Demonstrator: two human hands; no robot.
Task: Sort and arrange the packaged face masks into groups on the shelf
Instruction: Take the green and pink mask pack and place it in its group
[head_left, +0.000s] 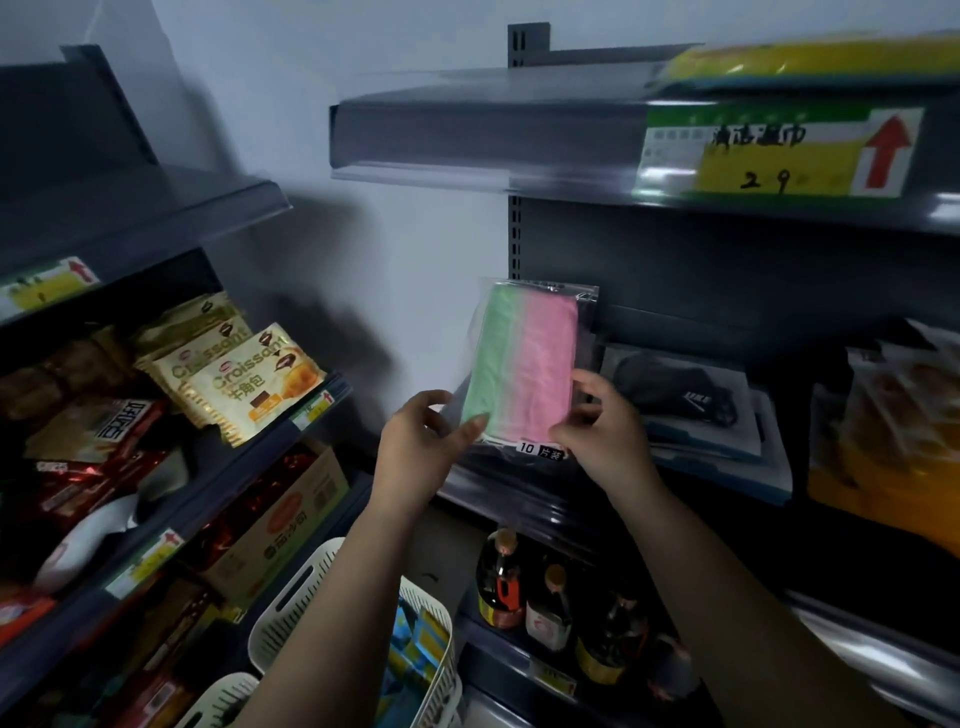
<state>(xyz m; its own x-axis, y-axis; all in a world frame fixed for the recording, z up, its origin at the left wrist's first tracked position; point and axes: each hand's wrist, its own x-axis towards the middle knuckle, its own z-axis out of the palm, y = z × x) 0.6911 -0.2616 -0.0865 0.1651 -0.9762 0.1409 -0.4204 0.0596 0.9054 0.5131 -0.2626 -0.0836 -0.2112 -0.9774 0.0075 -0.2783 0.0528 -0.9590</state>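
Mask pack (524, 364) upright at left end of middle shelf (519, 499), between left hand (421, 441) and right hand (602, 431). Further mask packs (691, 400) flat just right. Basket (332, 613) below.

Head view: sitting on the person's head, looking forward and slightly down into a corner where two shelf units are meeting.
Nearness: hanging close, with both forearms reaching in from the bottom edge.
Framing: wide-angle, bending the shelf (519, 499) edges.
Shared views: only one camera is looking on.
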